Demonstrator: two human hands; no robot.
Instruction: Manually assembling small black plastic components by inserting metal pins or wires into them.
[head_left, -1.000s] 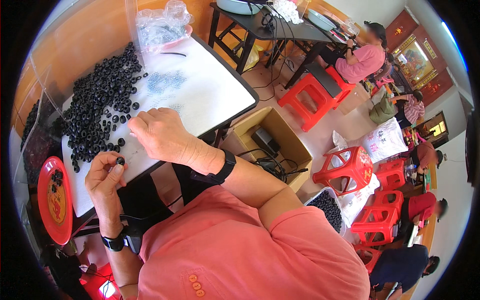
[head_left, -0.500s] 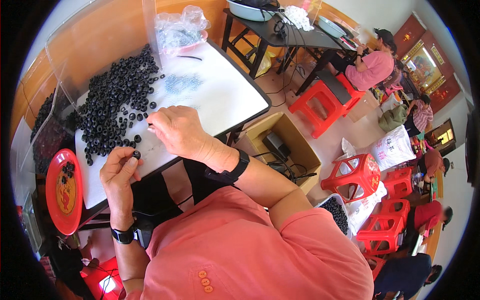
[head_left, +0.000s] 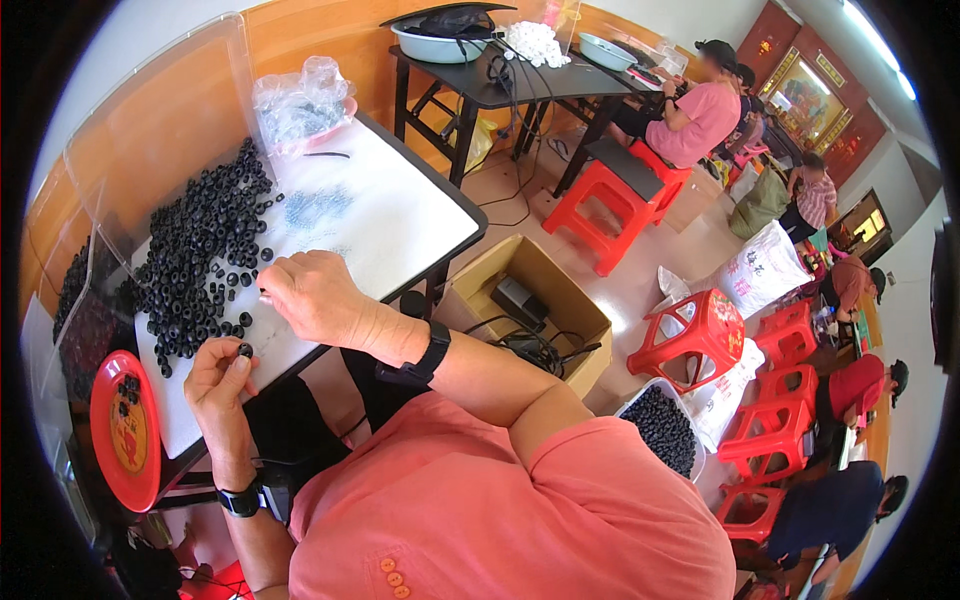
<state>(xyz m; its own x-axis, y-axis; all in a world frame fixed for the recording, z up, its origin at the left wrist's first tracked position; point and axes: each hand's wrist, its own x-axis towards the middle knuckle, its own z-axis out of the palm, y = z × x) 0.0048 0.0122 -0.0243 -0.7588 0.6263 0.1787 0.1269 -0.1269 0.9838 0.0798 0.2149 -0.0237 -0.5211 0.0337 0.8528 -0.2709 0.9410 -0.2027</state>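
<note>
Between the thumb and fingers of my left hand (head_left: 215,400) is a small, round black part (head_left: 245,350) with a pale spot on its upturned face. My right hand (head_left: 315,295) is pinched closed just above and to the right of it; something small and dark shows at its fingertips, too little to name. Both hands are over the near edge of the white-topped table (head_left: 400,200). Beyond them spreads a heap of similar black ring-like parts (head_left: 215,225). A red oval plate (head_left: 104,455) at the left carries several black parts (head_left: 128,390).
Tiny bluish bits (head_left: 315,207) and a thin black strip (head_left: 327,154) lie on the table near a clear plastic bag (head_left: 300,100). Transparent panels (head_left: 160,120) stand behind the heap. On the right are a cardboard box (head_left: 590,365), a tub of black parts (head_left: 658,430), red stools (head_left: 690,340) and seated people.
The view has shifted, so the table and both hands appear farther left and lower. My hands keep nearly the same pose, the left still holding the black part.
</note>
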